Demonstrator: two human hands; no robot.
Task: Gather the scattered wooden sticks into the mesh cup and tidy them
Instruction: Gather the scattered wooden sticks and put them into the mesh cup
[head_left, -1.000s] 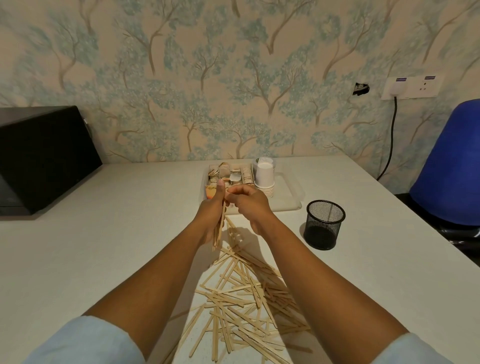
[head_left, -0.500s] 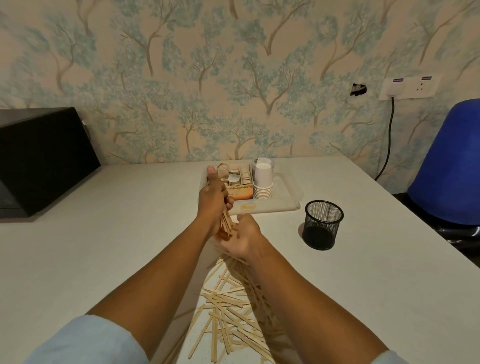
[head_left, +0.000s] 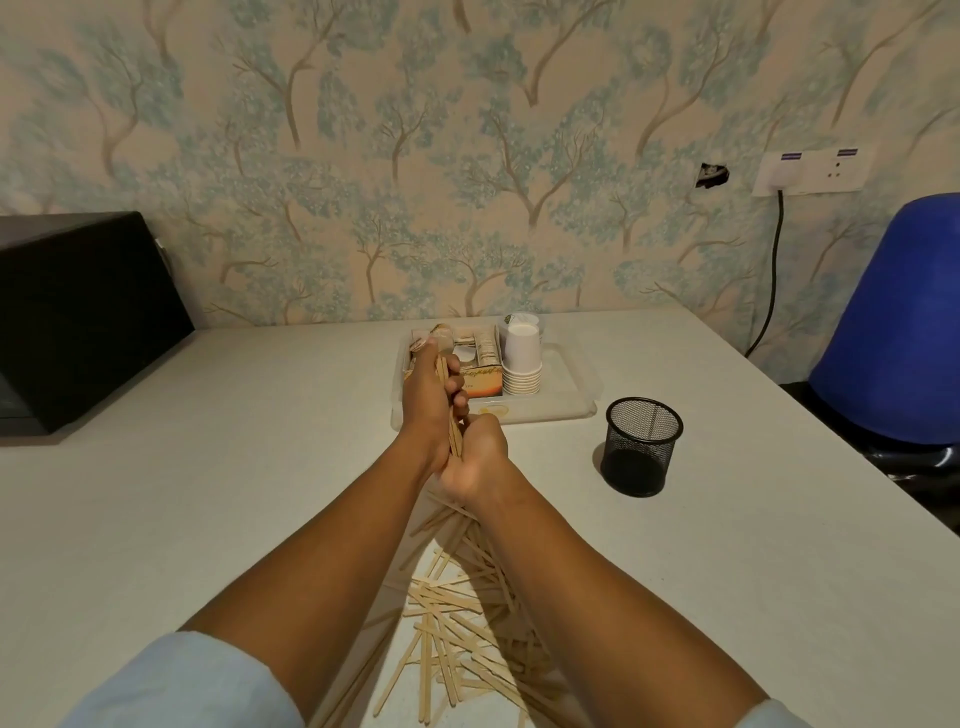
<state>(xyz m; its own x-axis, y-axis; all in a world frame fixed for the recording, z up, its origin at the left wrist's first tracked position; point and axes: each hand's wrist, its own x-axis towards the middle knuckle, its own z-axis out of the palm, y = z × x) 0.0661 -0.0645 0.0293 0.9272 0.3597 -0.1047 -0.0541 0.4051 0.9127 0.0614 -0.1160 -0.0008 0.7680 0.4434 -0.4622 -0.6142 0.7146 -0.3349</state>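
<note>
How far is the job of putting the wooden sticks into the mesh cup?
Early stage. Done: nothing visible; the mesh cup looks empty. In hand: the left hand and right hand grip a small bundle of sticks. Left: the scattered sticks on the table.

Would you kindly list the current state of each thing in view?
Black mesh cup: upright, no sticks visible inside.
Bundle of wooden sticks: gripped by both hands.
Scattered wooden sticks: loose on white table.
Left hand: grips bundle.
Right hand: grips bundle.
White paper cups: stacked.
</note>
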